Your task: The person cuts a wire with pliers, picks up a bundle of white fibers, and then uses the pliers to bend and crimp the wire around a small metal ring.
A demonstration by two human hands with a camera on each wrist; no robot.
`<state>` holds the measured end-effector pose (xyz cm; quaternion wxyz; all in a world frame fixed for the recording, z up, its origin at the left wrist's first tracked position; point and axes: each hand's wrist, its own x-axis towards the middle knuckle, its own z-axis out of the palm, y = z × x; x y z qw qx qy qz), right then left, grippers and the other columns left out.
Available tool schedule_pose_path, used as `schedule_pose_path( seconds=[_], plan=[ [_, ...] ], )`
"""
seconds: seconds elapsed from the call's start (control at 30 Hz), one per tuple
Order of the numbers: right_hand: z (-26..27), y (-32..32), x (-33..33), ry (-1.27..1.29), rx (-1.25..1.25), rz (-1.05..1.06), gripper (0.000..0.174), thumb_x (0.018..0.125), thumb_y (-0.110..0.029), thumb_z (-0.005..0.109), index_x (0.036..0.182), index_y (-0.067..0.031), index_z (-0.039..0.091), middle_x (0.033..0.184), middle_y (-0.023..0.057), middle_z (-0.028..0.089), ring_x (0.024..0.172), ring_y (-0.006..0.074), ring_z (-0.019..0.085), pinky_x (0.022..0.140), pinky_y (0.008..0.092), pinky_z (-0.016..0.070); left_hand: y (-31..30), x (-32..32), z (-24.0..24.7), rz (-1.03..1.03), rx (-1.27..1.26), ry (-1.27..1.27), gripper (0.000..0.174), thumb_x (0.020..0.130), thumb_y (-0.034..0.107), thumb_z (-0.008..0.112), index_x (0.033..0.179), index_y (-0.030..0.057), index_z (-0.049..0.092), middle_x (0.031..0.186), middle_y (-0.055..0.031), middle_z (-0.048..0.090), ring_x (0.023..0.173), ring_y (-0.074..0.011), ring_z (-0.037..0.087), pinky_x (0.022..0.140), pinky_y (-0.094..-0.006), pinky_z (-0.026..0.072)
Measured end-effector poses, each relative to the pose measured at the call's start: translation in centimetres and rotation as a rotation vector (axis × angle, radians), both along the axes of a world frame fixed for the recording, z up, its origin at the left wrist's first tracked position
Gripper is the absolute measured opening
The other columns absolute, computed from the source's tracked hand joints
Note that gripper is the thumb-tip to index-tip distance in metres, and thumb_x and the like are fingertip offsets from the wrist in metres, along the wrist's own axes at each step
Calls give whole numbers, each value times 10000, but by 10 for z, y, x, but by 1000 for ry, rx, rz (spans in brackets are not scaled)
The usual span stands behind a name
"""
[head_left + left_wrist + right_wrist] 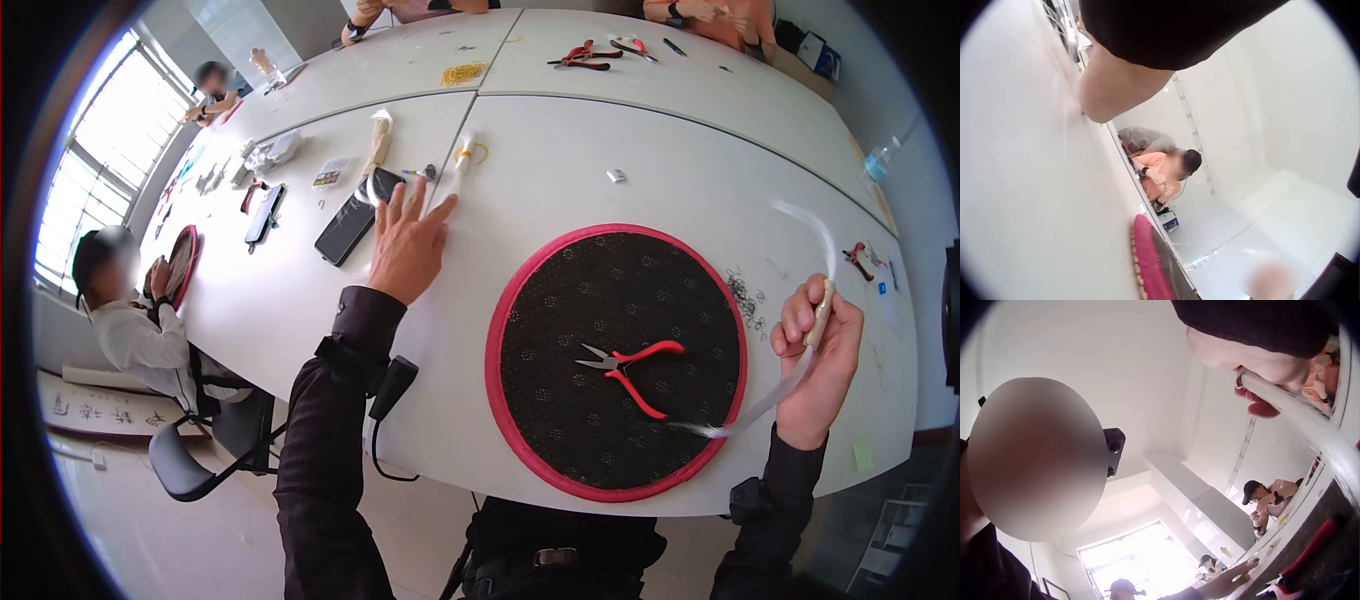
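My right hand (830, 375) grips a bundle of clear white filaments (821, 312) round its tan-wrapped middle. One loose end curves up past the fingers; the other trails down over the round black mat (560, 300) with a red rim. In the right wrist view the filament bundle (1310, 412) crosses below the hand. On the mat lie red-handled pliers (613, 362), jaws spread. My left hand (408, 245) reaches over the table with fingers spread, beside a black phone-like slab (345, 230). Near its fingertips lie a white bundle with a yellow tie (463, 165) and a tan-wrapped bundle (380, 145).
Small dark hooks or rings (743, 298) lie scattered by the mat's right rim. More pliers (857, 260) rest at the far right, others (580, 57) at the back. A phone (264, 217) lies left. People sit around the table (560, 150).
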<state>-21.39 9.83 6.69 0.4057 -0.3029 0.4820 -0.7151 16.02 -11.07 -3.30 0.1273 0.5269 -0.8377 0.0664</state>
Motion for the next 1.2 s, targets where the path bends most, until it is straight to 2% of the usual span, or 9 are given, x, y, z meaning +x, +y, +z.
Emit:
schedule_pose_path(
  seconds=[0.27,0.5,0.6,0.63,0.73,0.77,0.9,1.03,1.2],
  plan=[
    [10,10,3,67,42,154,312,1002,-376,334,875,-119,457,642,-25,417,510,86,442,464,242,398,32,-60,78,-296,77,418,349,984,136,607,1326,71,634,1477,-206,516,1366,-380,486,1133,-443,397],
    [28,34,6,145,83,250,304,994,-334,338,829,-101,442,565,-29,364,421,63,304,400,220,293,6,-152,49,-729,159,644,468,1011,138,564,1469,87,488,1402,-204,568,1297,-366,543,1121,-423,411],
    [33,44,5,182,97,239,303,994,-327,339,827,-97,444,558,-30,357,413,57,283,396,217,271,11,-175,48,-791,436,561,420,1004,174,597,1404,59,544,1318,-200,632,1236,-362,590,1066,-411,451],
    [33,47,3,178,96,234,303,995,-328,340,826,-99,444,560,-32,357,416,54,278,396,216,263,6,-176,47,-822,563,551,362,999,226,630,1305,35,605,1110,-140,714,1042,-273,671,923,-361,513],
    [34,56,-9,173,97,192,304,1000,-331,347,823,-103,444,565,-38,356,422,45,262,395,215,241,8,-160,74,-779,843,507,304,1007,251,637,1220,35,645,909,-69,695,822,-148,641,769,-296,518],
    [33,58,-14,178,99,167,305,1002,-333,350,823,-105,445,567,-40,355,424,42,257,395,215,235,18,-153,94,-649,984,477,279,1025,274,621,1184,50,672,841,-11,637,736,-69,546,687,-263,481],
    [31,60,-28,161,143,74,327,1017,-372,384,818,-122,449,574,-64,345,432,29,234,408,211,206,18,-117,94,-687,1084,647,298,1042,318,596,1076,42,703,883,7,665,743,-62,543,676,-246,459],
    [27,59,-35,185,234,28,348,1025,-400,437,804,-131,456,567,-78,330,439,22,229,420,213,190,11,-92,90,-734,980,763,281,1037,258,612,1110,0,698,1031,-71,739,928,-94,670,863,-241,529],
    [24,58,-33,258,300,11,362,1021,-396,481,783,-126,449,568,-79,313,444,18,232,422,220,189,12,-77,89,-559,764,745,233,1042,242,599,1036,30,695,939,-13,681,795,-60,535,713,-224,429]
  ],
)
